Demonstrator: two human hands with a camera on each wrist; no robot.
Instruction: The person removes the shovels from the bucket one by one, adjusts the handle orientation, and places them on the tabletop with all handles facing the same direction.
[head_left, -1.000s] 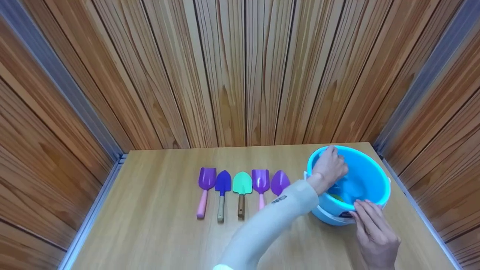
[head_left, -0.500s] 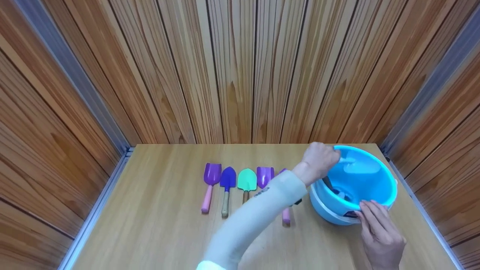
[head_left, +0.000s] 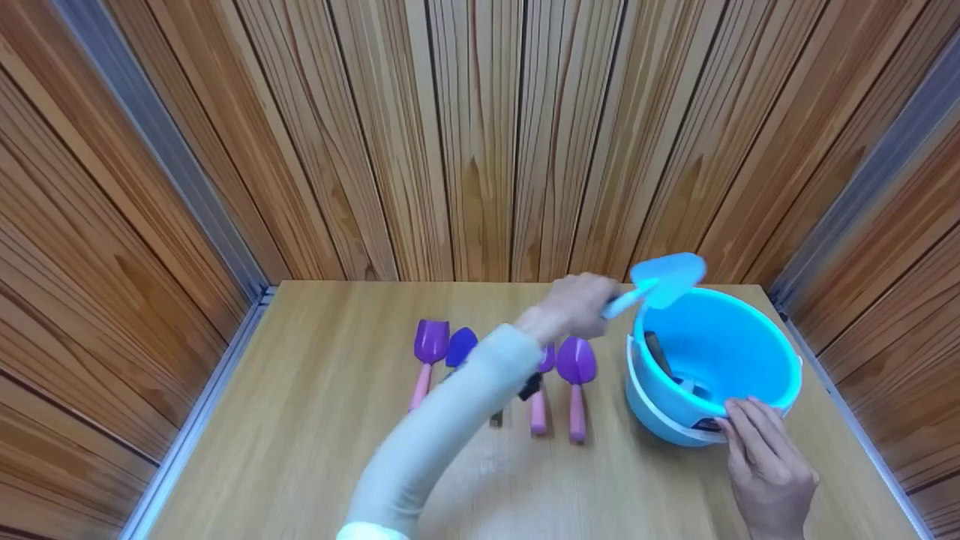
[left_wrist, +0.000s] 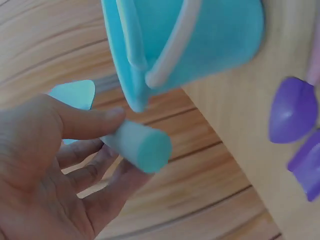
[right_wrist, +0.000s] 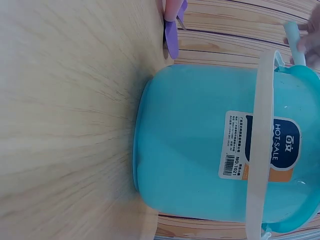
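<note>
My left hand [head_left: 576,304] grips the handle of a light blue toy shovel [head_left: 667,279], whose blade points over the left far rim of the blue bucket [head_left: 757,352]. In the left wrist view, thumb and fingers hold the round handle [left_wrist: 145,145] near its end. My right hand [head_left: 772,465] pinches the bucket's near rim with its fingers. Inside the bucket lean a dark handle [head_left: 658,354] and some pale pieces, partly hidden. Its white carrying handle [right_wrist: 261,140] hangs down across the labelled side in the right wrist view.
Left of the bucket, toy shovels lie in a row: a purple pointed one [head_left: 576,361], a purple scoop [head_left: 431,341], a dark blue one [head_left: 461,346] and others under my left sleeve [head_left: 450,420]. Wooden plank walls [head_left: 480,150] stand behind the table [head_left: 300,435] and at both sides.
My left hand has come up out of the bucket and moved left, bringing out the light blue shovel. The right hand stays at the rim.
</note>
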